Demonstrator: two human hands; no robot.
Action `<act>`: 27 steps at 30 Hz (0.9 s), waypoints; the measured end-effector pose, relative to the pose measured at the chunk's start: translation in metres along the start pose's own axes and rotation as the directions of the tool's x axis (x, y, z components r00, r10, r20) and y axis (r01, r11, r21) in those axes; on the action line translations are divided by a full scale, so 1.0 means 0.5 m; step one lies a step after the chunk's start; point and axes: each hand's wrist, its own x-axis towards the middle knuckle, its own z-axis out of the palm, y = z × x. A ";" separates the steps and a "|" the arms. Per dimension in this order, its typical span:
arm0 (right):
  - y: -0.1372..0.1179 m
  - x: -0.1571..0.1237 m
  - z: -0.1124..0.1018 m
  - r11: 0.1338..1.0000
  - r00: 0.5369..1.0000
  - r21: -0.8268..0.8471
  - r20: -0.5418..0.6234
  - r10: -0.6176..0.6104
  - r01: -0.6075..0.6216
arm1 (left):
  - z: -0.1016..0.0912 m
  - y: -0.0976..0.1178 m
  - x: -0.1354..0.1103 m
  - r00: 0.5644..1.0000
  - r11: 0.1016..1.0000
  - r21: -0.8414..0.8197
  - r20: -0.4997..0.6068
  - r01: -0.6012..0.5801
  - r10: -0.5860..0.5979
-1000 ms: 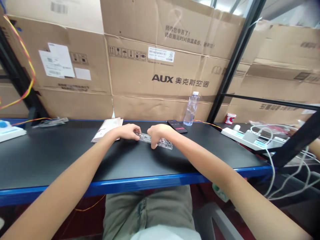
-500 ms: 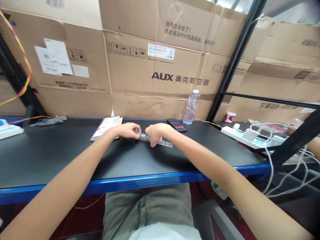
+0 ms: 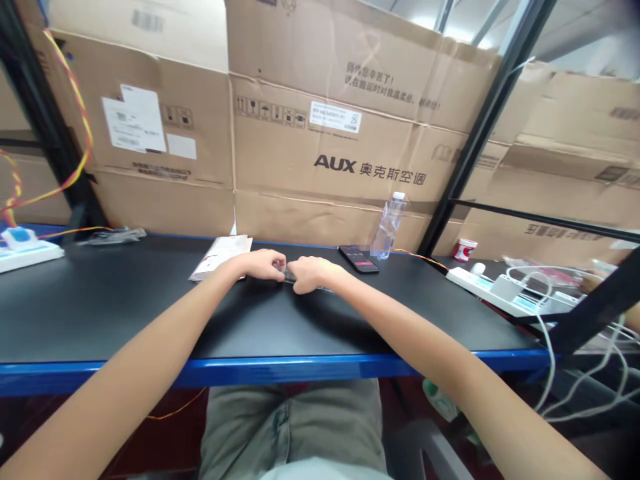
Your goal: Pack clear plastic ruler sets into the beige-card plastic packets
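My left hand [image 3: 259, 265] and my right hand [image 3: 310, 274] meet near the middle of the black table top [image 3: 125, 313]. Between them lies a clear plastic strip [image 3: 289, 276], mostly hidden under my fingers. Only a small piece shows between my hands, and a thin end shows beyond my right hand. Both hands grip the strip, which stays low over the table or on it; I cannot tell which. A folded paper booklet [image 3: 220, 257] lies just beyond my left hand.
A black phone [image 3: 359, 259] and a plastic water bottle [image 3: 389, 227] stand beyond my right hand. A white power strip [image 3: 500, 289] with white cables lies at the right, behind a black upright. Cardboard boxes are stacked along the back. The table's front edge is blue.
My hands have closed together over the strip, which now shows much less. The whole view has shifted slightly as my head moved.
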 end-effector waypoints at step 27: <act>0.110 -0.007 0.102 0.881 0.858 0.372 -0.303 0.414 -0.293 | -0.003 -0.016 -0.008 0.983 0.994 0.031 -0.153 0.106 -0.100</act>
